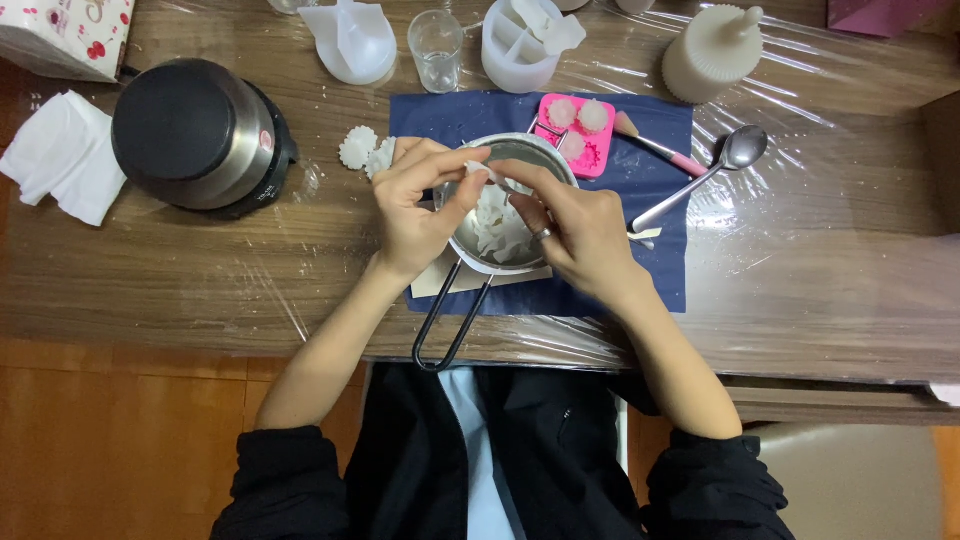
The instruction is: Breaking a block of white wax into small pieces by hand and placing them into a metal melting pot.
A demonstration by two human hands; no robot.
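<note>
Your left hand (418, 205) and right hand (575, 228) meet over the metal pot (500, 245), each grip pinched on one white wax piece (483, 172). More flakes lie inside the pot. It sits on the blue mat (660, 230), pink mould (580, 135) just behind, spoon (715, 165) to the right on the tabletop (850, 250).

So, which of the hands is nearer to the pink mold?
Right. The right hand is just below the pink mold, over the metal pot; the left hand is beyond the pot's far side.

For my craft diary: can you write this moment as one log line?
left hand + right hand: pinching white piece | over metal pot | pot: white chunks | beside: pink mould
</note>
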